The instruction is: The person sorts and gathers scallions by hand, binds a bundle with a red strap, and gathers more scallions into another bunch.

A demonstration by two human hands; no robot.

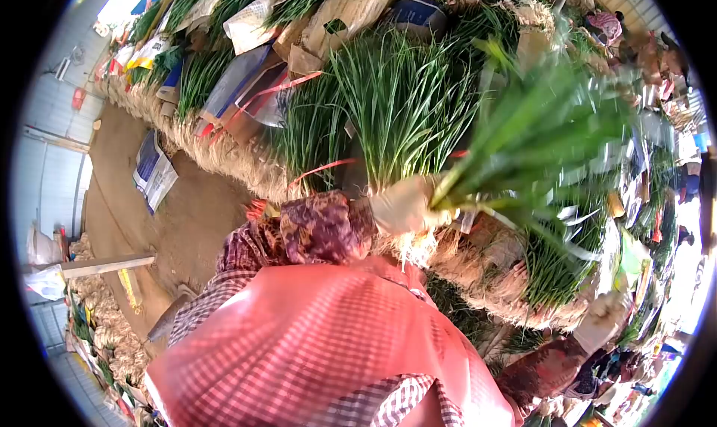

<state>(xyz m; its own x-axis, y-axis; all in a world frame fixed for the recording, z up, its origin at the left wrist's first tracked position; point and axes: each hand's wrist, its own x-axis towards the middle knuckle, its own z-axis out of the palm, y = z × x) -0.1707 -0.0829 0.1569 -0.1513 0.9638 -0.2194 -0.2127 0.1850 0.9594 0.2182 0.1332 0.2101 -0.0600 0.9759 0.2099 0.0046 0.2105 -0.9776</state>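
My left hand (407, 204), in a pale glove, is closed round the lower stems of a bunch of green stalks (549, 128), chive-like or onion-like. The long leaves fan out to the upper right and are smeared by motion. Pale stringy roots (409, 246) hang just under this hand; I cannot tell which bunch they belong to. Behind it, more green stalks (407, 98) stand upright in a dense stack. My right hand (606, 319), also gloved, is at the lower right beside the stacked roots and leaves. Its fingers are blurred.
Rows of rooted bunches (224, 154) line the far side, with cardboard and printed packaging (243, 83) among them. Red ties (321, 172) lie across some leaves. A printed sack (154, 173) rests on the brown ground. At left is a wooden board (108, 266). Other people are at the upper right.
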